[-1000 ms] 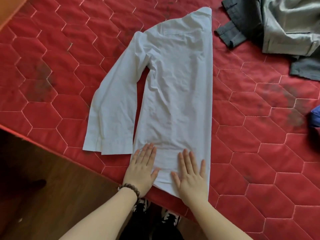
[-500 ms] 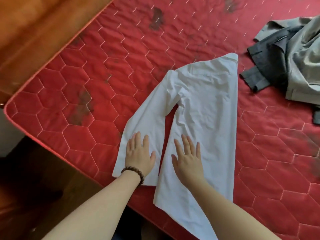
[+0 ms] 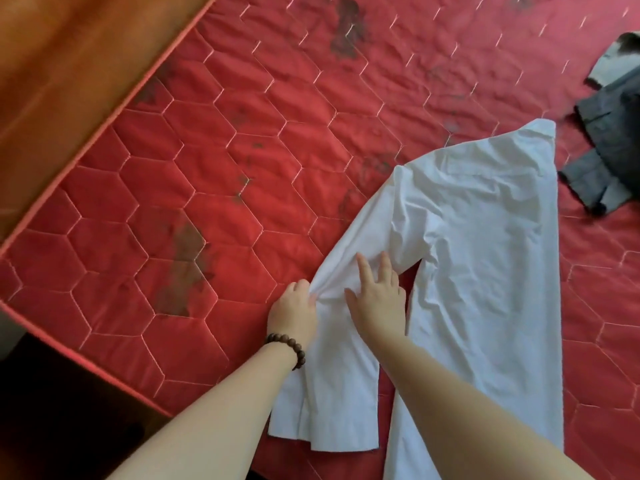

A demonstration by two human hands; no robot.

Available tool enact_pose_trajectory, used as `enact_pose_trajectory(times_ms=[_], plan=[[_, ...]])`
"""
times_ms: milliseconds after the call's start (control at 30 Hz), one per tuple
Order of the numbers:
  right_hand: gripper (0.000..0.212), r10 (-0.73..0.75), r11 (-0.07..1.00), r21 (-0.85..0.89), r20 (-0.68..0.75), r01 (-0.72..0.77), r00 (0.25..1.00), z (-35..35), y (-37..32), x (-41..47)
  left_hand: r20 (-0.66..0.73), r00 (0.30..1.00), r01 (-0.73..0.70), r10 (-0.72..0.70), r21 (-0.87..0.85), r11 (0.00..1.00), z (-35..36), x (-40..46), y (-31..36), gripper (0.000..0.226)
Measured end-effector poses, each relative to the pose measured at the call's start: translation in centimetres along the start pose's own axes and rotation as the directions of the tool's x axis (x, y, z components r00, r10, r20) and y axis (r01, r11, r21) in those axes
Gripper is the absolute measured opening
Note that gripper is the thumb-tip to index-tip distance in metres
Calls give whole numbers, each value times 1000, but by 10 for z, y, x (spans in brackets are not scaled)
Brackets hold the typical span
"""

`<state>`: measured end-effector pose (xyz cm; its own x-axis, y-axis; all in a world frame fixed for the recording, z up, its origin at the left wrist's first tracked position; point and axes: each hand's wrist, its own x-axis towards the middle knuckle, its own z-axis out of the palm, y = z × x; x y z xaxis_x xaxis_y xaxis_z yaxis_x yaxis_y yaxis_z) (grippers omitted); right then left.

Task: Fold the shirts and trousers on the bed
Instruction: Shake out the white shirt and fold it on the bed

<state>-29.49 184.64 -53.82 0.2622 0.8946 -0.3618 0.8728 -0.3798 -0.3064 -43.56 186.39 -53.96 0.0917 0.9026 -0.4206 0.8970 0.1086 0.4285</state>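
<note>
A white long-sleeved shirt (image 3: 491, 271) lies folded in half lengthwise on the red quilted mattress (image 3: 214, 209), its sleeve stretched down to the left. My left hand (image 3: 294, 311), with a bead bracelet on the wrist, pinches the sleeve's outer edge about halfway along, and the cloth bunches there. My right hand (image 3: 375, 296) presses flat on the sleeve just beside it, fingers straight and spread. Dark grey trousers (image 3: 609, 157) lie crumpled at the right edge, apart from the shirt.
The mattress edge runs diagonally along the left, with a wooden bed frame (image 3: 69, 64) beyond it and dark floor (image 3: 52, 410) below. Dark stains mark the red cover.
Both hands have moved up from the shirt's hem onto the sleeve. My left hand went from lying flat to pinching the sleeve's edge. The view has swung left.
</note>
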Motion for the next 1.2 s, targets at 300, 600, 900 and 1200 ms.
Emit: enact_pose_trajectory(times_ms=[300,600,900,1200], plan=[[76,229,937,245,105,-248,968,0,-44,20,-310,949,-64,46,-45,997,-56,60,-15,16],[40,181,910,352,139,-219,974,-24,-43,3,174,975,-140,138,-4,990,-38,28,16,17],[20,373,860,456,-259,-228,891,-107,57,2,227,799,-477,557,-323,817,-18,-4,125,8],[35,368,926,179,-231,-333,901,-141,148,12,26,967,-254,253,49,966,6,4,117,50]])
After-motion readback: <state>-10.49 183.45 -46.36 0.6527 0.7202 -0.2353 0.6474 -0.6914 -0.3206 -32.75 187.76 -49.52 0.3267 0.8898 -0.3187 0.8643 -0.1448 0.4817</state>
